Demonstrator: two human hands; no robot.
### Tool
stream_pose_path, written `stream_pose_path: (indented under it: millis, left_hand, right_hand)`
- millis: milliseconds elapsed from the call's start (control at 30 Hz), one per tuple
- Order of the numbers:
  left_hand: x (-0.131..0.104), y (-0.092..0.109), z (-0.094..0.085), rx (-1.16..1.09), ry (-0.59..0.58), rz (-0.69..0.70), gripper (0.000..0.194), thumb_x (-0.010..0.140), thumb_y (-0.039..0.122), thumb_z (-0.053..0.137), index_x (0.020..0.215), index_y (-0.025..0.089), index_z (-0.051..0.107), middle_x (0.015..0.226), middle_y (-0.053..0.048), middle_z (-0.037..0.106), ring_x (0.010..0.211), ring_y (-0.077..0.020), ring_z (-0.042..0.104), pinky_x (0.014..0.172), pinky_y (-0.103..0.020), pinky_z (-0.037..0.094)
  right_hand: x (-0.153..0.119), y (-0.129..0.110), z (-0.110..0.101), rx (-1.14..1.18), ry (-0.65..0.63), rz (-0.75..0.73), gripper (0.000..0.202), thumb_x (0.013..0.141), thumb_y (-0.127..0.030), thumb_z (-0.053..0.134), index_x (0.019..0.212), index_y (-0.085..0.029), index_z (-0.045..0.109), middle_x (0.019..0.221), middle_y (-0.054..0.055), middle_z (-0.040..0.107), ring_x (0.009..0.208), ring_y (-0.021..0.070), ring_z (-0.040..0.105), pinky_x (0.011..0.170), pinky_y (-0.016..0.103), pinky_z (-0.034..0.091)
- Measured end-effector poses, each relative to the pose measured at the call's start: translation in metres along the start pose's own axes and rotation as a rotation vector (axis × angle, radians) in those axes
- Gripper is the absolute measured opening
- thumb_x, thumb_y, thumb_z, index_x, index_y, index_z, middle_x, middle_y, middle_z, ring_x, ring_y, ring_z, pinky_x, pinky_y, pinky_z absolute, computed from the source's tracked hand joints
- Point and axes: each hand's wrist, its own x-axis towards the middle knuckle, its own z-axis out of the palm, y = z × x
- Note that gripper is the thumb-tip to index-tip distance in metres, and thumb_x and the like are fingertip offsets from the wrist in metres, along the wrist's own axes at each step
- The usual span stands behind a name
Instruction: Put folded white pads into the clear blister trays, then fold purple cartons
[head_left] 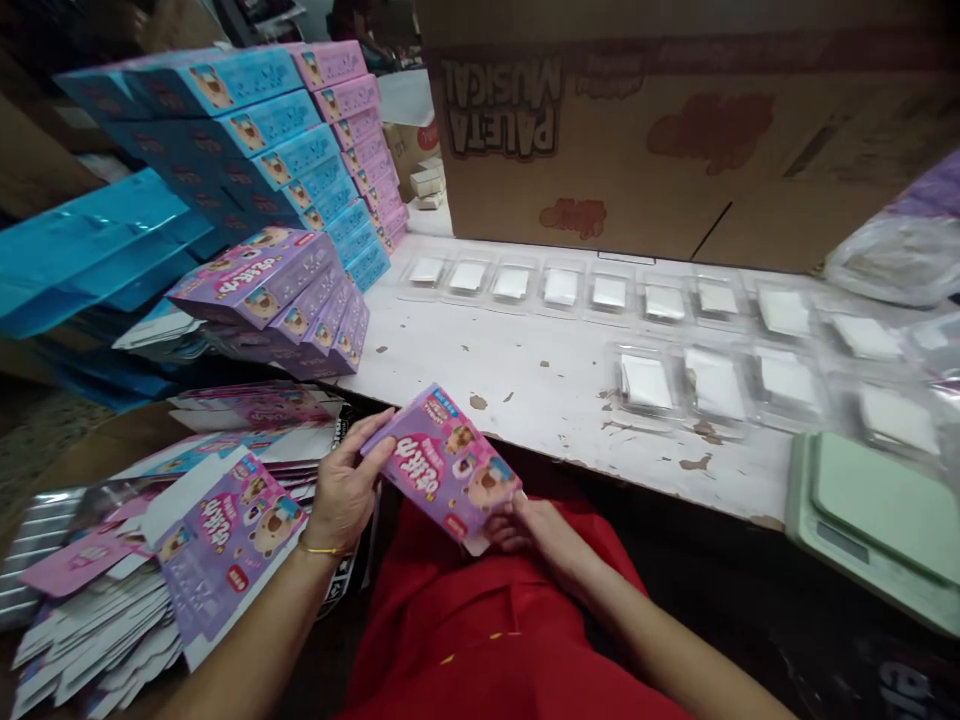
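A purple box [446, 465] with cartoon bears is held over my lap, tilted, with a white flap showing at its lower right end. My left hand [351, 478] grips its upper left end, thumb on the printed face. At the opposite end, the fingers of my right hand [517, 525] close round the lower corner near the flap. Flat purple cartons [225, 540] lie in a pile to the left of my left arm. Finished-looking purple boxes [277, 285] are stacked on the table's left part.
Blue boxes [262, 130] and pink boxes [360, 130] form a tall stack at the back left. Clear trays with white packets [645, 385] line the white table [450, 350]. A large carton [615, 130] stands behind; a green scale [885, 510] sits at the right edge.
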Motion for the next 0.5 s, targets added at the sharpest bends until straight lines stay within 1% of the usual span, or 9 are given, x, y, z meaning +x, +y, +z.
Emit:
stream_pose_path:
  millis: [33,100,167,200,267,367,400,433,500]
  left_hand:
    - [-0.004,-0.005,-0.005,-0.117,-0.091,-0.109,0.046,0.075,0.030,0.056,0.121,0.026,0.048,0.124,-0.006,0.052,0.109,-0.0226,0.050,0.093,-0.038,0.040]
    - [-0.012,-0.013,-0.015,-0.267,-0.381,-0.325,0.057,0.073,0.030,0.060,0.127,0.027,0.042,0.124,-0.008,0.053,0.109,-0.0258,0.051,0.091,-0.043,0.041]
    - [-0.015,-0.017,-0.019,-0.314,-0.629,-0.457,0.061,0.072,0.038,0.059,0.129,0.026,0.040,0.125,-0.011,0.052,0.113,-0.0285,0.049,0.093,-0.046,0.038]
    - [-0.015,-0.016,-0.017,-0.322,-0.700,-0.468,0.066,0.071,0.047,0.058,0.130,0.026,0.038,0.129,-0.011,0.049,0.117,-0.0292,0.045,0.096,-0.046,0.035]
    - [-0.014,-0.012,-0.007,-0.319,-0.823,-0.452,0.080,0.065,0.059,0.057,0.134,0.027,0.031,0.134,-0.010,0.042,0.122,-0.0290,0.038,0.100,-0.044,0.031]
    - [-0.013,-0.005,0.019,-0.255,-1.127,-0.506,0.088,0.056,0.048,0.070,0.133,0.028,0.032,0.120,-0.008,0.056,0.107,-0.0294,0.052,0.087,-0.042,0.043]
    - [-0.013,-0.003,0.026,-0.225,-1.195,-0.512,0.084,0.056,0.042,0.072,0.131,0.026,0.036,0.110,-0.007,0.061,0.098,-0.0288,0.057,0.081,-0.041,0.047]
    - [-0.013,-0.004,0.030,-0.196,-1.210,-0.486,0.080,0.057,0.040,0.072,0.129,0.023,0.040,0.103,-0.007,0.064,0.092,-0.0284,0.059,0.077,-0.040,0.048]
    - [-0.012,-0.007,0.032,-0.130,-1.099,-0.333,0.075,0.058,0.042,0.070,0.125,0.019,0.044,0.100,-0.009,0.065,0.091,-0.0297,0.059,0.077,-0.041,0.048]
  right_hand:
    - [0.003,0.002,0.002,0.170,0.050,0.004,0.061,0.081,-0.062,0.029,0.094,-0.013,0.063,0.080,0.010,0.067,0.067,0.0198,0.063,0.061,0.033,0.049]
    - [0.010,-0.004,-0.001,0.379,0.221,-0.075,0.056,0.081,-0.060,0.033,0.101,-0.015,0.059,0.086,0.010,0.067,0.070,0.0200,0.063,0.064,0.034,0.050]
    - [0.011,-0.020,-0.008,0.363,0.311,-0.154,0.043,0.079,-0.053,0.046,0.095,-0.016,0.060,0.082,0.007,0.067,0.070,0.0200,0.063,0.066,0.033,0.050]
    - [0.009,-0.031,-0.010,0.283,0.289,-0.177,0.037,0.077,-0.048,0.051,0.090,-0.016,0.062,0.079,0.005,0.068,0.070,0.0199,0.063,0.068,0.033,0.050]
    - [-0.002,-0.051,-0.006,0.044,0.124,-0.209,0.028,0.076,-0.041,0.054,0.086,-0.017,0.064,0.078,0.002,0.067,0.073,0.0192,0.062,0.071,0.032,0.050]
    - [-0.017,-0.077,0.006,-0.396,-0.162,-0.358,0.023,0.081,-0.035,0.047,0.087,-0.024,0.066,0.086,-0.003,0.066,0.081,0.0162,0.060,0.077,0.029,0.048]
    - [-0.020,-0.084,0.003,-0.516,-0.198,-0.429,0.023,0.082,-0.033,0.045,0.085,-0.025,0.066,0.088,-0.004,0.065,0.083,0.0152,0.059,0.077,0.027,0.048]
    - [-0.021,-0.091,-0.006,-0.612,-0.159,-0.502,0.023,0.083,-0.033,0.044,0.085,-0.026,0.066,0.091,-0.004,0.064,0.084,0.0147,0.058,0.078,0.026,0.047]
    - [-0.019,-0.104,-0.043,-0.751,0.169,-0.593,0.025,0.084,-0.035,0.043,0.087,-0.022,0.065,0.096,0.001,0.063,0.086,0.0159,0.058,0.078,0.028,0.046]
